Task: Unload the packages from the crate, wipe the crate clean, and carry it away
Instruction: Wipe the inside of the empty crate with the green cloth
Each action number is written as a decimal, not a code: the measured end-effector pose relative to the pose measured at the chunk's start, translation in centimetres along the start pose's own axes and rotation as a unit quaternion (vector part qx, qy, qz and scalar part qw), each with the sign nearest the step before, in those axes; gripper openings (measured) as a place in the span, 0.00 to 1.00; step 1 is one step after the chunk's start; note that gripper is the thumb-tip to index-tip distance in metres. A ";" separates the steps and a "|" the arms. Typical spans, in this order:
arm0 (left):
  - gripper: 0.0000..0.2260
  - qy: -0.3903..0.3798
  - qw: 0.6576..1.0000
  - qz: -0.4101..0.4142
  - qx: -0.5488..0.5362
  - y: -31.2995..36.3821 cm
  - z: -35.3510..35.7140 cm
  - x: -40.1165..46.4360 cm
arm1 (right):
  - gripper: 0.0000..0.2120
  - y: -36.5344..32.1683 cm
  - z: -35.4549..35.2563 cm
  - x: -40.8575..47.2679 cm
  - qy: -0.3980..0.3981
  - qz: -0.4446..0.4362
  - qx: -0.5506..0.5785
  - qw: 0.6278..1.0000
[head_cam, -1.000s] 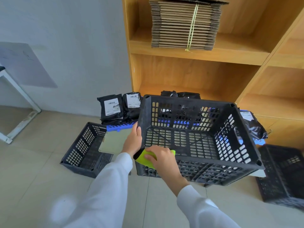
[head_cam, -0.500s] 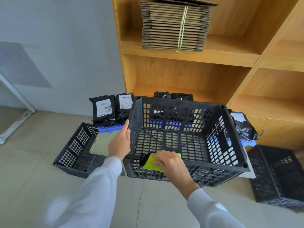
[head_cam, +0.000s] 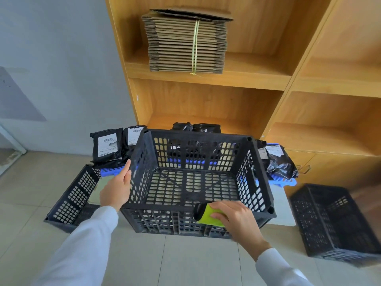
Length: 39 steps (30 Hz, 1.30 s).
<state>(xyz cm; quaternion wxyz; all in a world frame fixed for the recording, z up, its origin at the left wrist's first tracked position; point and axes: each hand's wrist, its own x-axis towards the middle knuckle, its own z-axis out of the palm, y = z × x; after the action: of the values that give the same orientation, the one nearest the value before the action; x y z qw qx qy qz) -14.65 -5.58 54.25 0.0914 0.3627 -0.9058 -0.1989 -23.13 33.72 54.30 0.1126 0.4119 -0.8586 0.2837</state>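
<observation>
A black slotted plastic crate fills the centre of the view, with nothing inside it. My left hand grips its left wall from outside, thumb along the rim. My right hand holds a yellow-green cloth folded over the crate's near rim, at the right part of that edge. Black packages with white labels lie on a blue pallet behind the crate at left, and more black packages lie at right.
A second black crate lies tilted on the tiled floor at left and a third stands at right. Wooden shelving rises behind, holding a tied stack of flat cardboard. A white table leg shows far left.
My right hand has slid the cloth rightward along the crate's near rim. My left hand has kept its grip on the left wall. The view has shifted a little.
</observation>
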 end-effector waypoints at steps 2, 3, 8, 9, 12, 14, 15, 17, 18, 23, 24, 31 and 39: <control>0.21 -0.008 1.000 0.005 -0.009 -0.1 0.1 0.2 | 0.13 1.5 -1.3 -0.8 -0.001 0.000 -0.005 1.000; 0.21 -0.012 1.000 0.006 -0.017 0.0 0.0 0.2 | 0.13 2.2 -2.1 -1.1 -0.002 0.000 -0.005 1.000; 0.20 -0.014 0.999 0.011 -0.043 0.2 -0.3 -0.2 | 0.13 4.9 -4.9 -3.0 -0.018 0.041 -0.001 0.999; 0.20 -0.013 0.999 0.014 -0.049 0.1 -0.3 -0.1 | 0.13 5.4 -5.3 -3.3 -0.019 0.048 -0.003 0.999; 0.20 -0.013 0.998 0.011 -0.062 0.2 -0.4 -0.1 | 0.12 6.1 -6.2 -3.7 -0.008 0.052 -0.006 0.999; 0.19 -0.018 0.997 0.012 -0.075 0.5 -0.5 -0.3 | 0.12 6.0 -6.4 -3.8 -0.003 0.059 0.003 0.998; 0.20 -0.020 0.996 0.015 -0.080 0.7 -0.5 -0.4 | 0.12 5.9 -6.3 -3.8 0.000 0.065 0.008 0.998; 0.20 -0.025 0.996 0.018 -0.085 1.0 -0.6 -0.5 | 0.13 5.6 -6.0 -3.8 0.007 0.073 0.018 0.997; 0.20 -0.030 0.996 0.016 -0.087 1.1 -0.7 -0.6 | 0.13 5.6 -5.9 -3.8 0.009 0.073 0.021 0.997; 0.20 -0.046 0.994 0.002 -0.099 1.7 -0.9 -0.8 | 0.13 5.4 -5.2 -3.4 -0.003 0.091 0.026 0.995; 0.21 -0.048 0.994 -0.003 -0.101 1.8 -0.9 -0.9 | 0.12 5.1 -5.1 -3.2 -0.007 0.093 0.030 0.995; 0.20 -0.071 0.983 -0.017 -0.168 1.8 -0.6 -0.8 | 0.17 1.4 -2.8 -0.7 -0.048 0.110 0.059 0.991; 0.20 -0.099 0.958 -0.013 -0.268 0.8 -0.7 -0.4 | 0.14 -4.2 1.4 2.5 -0.080 0.133 0.060 0.986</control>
<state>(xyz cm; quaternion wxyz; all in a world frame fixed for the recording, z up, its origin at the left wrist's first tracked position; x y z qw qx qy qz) -14.64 -5.01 55.23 0.0930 0.3150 -0.8191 -0.4703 -21.46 29.18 55.88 -0.0198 0.3218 -0.8931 0.3137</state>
